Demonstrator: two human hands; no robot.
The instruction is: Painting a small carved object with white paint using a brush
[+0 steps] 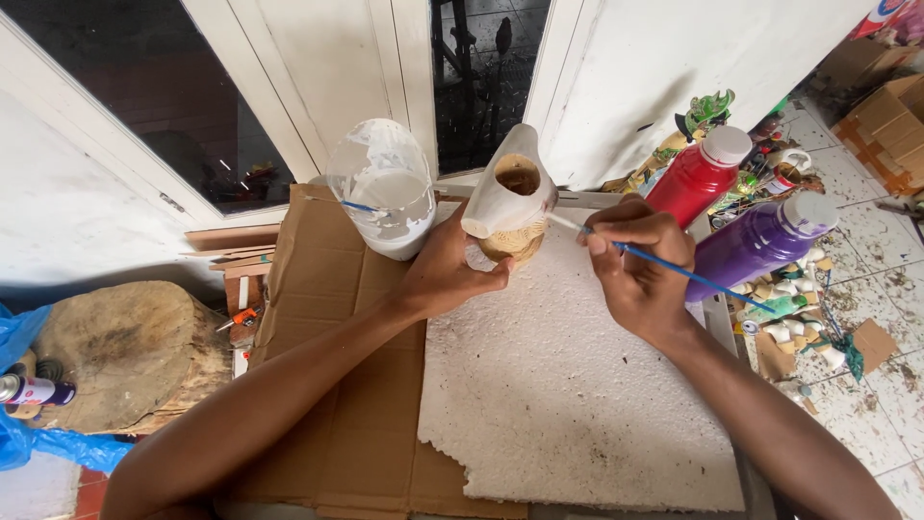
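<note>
While the left hand (445, 274) grips the wooden carving (510, 207) above the far edge of the foam sheet (568, 395), the right hand (640, 265) pinches a thin brush (674, 270) touching it; the paint cup (382, 188) stands just beside, and the near foam lies bare.

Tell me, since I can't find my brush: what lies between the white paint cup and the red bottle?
The carving, with the brush touching it, in the head view.
</note>
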